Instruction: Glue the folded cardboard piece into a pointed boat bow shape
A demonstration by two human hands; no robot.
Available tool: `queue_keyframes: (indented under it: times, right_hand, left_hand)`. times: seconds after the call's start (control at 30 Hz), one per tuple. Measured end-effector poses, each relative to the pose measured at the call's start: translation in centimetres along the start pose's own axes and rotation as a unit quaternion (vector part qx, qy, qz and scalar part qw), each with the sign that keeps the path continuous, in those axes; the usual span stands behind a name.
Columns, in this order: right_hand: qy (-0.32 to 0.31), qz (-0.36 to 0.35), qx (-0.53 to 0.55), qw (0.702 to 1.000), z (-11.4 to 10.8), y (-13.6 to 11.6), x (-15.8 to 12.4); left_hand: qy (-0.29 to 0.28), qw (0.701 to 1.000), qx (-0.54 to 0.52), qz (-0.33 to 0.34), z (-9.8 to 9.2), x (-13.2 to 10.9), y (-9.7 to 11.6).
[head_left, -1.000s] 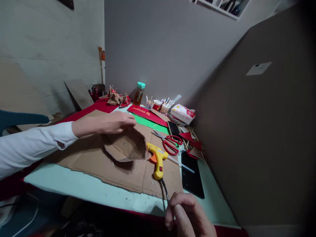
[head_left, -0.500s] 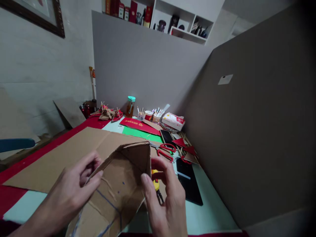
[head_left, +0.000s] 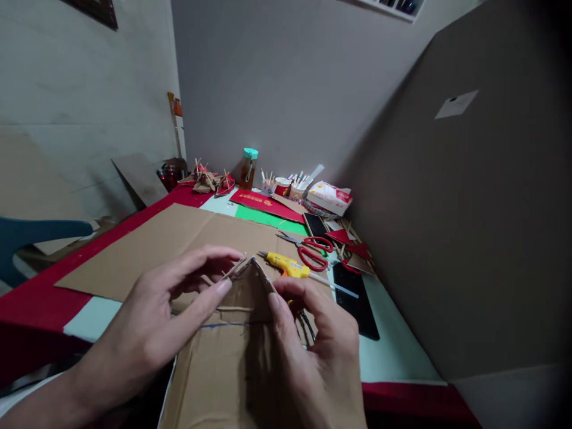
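Drawn closer together than half a second earlier, your left hand (head_left: 165, 322) and right hand (head_left: 317, 333) flank the pointed end of the folded cardboard form (head_left: 210, 375), at the table's (head_left: 404, 360) near side. Each thumb and forefinger clamps one wall's edge; a yellow hot-glue gun (head_left: 288, 265) lies just beyond.

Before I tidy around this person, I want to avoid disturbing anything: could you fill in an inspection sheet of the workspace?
Surface: table, red and pale green, partly under a cardboard sheet.
Things: folded cardboard between the hands; yellow glue gun just beyond; scissors behind it.
Clutter: phone and bottle toward the back.
Hands: left hand and right hand each hold an edge of the folded cardboard.
Cables: black cord near the right hand, partly hidden.
Surroundings: grey panel behind, darker panel right, blue chair left.
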State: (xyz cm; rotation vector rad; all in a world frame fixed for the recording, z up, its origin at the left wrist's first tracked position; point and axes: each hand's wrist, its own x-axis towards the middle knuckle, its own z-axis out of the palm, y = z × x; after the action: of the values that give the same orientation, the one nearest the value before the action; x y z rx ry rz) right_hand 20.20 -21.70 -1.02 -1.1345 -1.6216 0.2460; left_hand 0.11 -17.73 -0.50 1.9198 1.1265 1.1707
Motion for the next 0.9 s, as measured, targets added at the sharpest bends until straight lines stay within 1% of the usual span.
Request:
queue_keyframes:
  times: [0.1,0.2,0.27,0.4,0.57,0.63,0.73,0.9]
  right_hand:
    - [-0.019,0.017,0.005,1.0,-0.2,-0.3,-0.1]
    - [-0.024,0.015,0.004,1.0,-0.4,-0.5,0.0]
    - [-0.025,0.007,-0.005,1.0,-0.5,-0.6,0.0]
    - [-0.034,0.004,-0.015,0.999,-0.8,-0.8,-0.2]
    - [-0.05,0.005,-0.039,0.998,-0.9,-1.2,-0.6]
    - [-0.052,-0.004,-0.049,0.997,-0.9,-1.3,-0.7]
    - [-0.066,-0.01,-0.054,0.996,-1.0,-1.4,-0.8]
    - [-0.084,0.004,-0.058,0.995,-1.0,-1.7,-0.8]
  left_hand:
    - [0.033,0.999,-0.004,0.012,0.5,0.6,1.7]
    - [0.032,0.999,-0.009,0.003,1.0,1.1,2.6]
    - [0.02,1.0,-0.016,-0.007,1.1,1.5,2.7]
    - [-0.026,0.998,-0.028,-0.045,1.2,1.8,2.5]
    - [-0.09,0.993,-0.008,-0.076,1.0,1.7,2.7]
    - [-0.096,0.992,-0.004,-0.082,0.9,1.5,2.8]
    - [-0.086,0.993,-0.01,-0.086,0.7,1.1,2.8]
    - [-0.078,0.993,0.01,-0.088,0.6,0.7,2.6]
